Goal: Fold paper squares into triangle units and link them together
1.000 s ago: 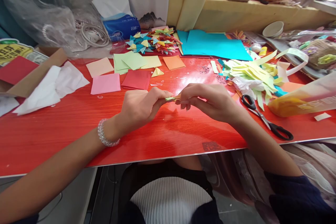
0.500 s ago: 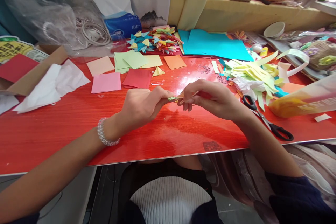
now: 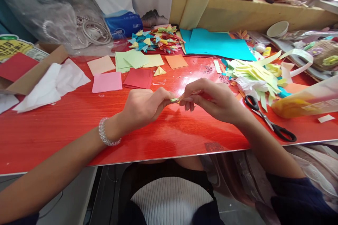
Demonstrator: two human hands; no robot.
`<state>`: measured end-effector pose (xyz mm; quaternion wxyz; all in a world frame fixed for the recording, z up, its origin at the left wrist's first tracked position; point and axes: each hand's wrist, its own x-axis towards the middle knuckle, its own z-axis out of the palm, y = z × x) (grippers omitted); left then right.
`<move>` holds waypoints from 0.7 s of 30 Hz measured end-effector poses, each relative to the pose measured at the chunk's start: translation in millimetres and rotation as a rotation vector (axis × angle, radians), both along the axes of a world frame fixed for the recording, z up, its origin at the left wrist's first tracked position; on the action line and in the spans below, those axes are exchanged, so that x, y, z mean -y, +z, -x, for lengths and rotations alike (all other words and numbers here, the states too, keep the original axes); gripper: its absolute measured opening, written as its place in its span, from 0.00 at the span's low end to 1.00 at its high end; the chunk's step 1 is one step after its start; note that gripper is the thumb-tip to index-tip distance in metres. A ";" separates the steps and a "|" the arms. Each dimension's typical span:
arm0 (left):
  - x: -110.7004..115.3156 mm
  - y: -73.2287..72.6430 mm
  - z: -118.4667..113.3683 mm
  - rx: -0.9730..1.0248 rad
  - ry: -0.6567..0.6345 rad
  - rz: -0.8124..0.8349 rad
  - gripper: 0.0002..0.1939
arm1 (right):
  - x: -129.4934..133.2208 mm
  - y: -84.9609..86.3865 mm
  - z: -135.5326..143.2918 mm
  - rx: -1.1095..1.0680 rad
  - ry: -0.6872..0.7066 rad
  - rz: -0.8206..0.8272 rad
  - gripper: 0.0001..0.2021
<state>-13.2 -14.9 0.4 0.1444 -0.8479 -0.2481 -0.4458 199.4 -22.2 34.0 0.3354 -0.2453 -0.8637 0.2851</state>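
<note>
Over the middle of the red table [image 3: 158,137], my left hand [image 3: 145,107] pinches a small folded paper piece [image 3: 174,100], green and yellowish where it shows. My right hand [image 3: 211,100] closes its fingertips on the other side of the same piece, and the fingers hide most of it. Just behind my hands lie a small yellow folded triangle [image 3: 159,71], red paper squares [image 3: 138,78] and an orange square [image 3: 176,62]. Pink squares [image 3: 107,82], a peach square [image 3: 101,65] and light green squares [image 3: 135,58] lie to the left.
Black-handled scissors [image 3: 266,119] and a pile of paper strips [image 3: 253,74] lie at the right, near a clear bottle [image 3: 303,100]. Blue sheets [image 3: 216,45] and folded pieces [image 3: 167,39] are at the back. Crumpled tissue [image 3: 52,84] and a cardboard box [image 3: 39,70] stand left.
My right fingertips have shifted slightly to the left along the folded paper, with less of it showing between my hands. My left hand has hardly moved.
</note>
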 end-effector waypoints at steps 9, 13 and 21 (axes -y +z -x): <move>0.9 -0.5 -1.0 0.003 0.015 -0.014 0.06 | 5.1 2.4 3.7 0.101 -0.112 -0.145 0.06; 1.1 1.0 -1.8 0.009 0.013 -0.006 0.05 | 6.2 1.8 2.5 0.094 -0.133 -0.059 0.09; 1.6 0.7 -2.2 0.015 -0.007 0.029 0.04 | 2.2 0.2 0.0 0.097 -0.064 -0.119 0.15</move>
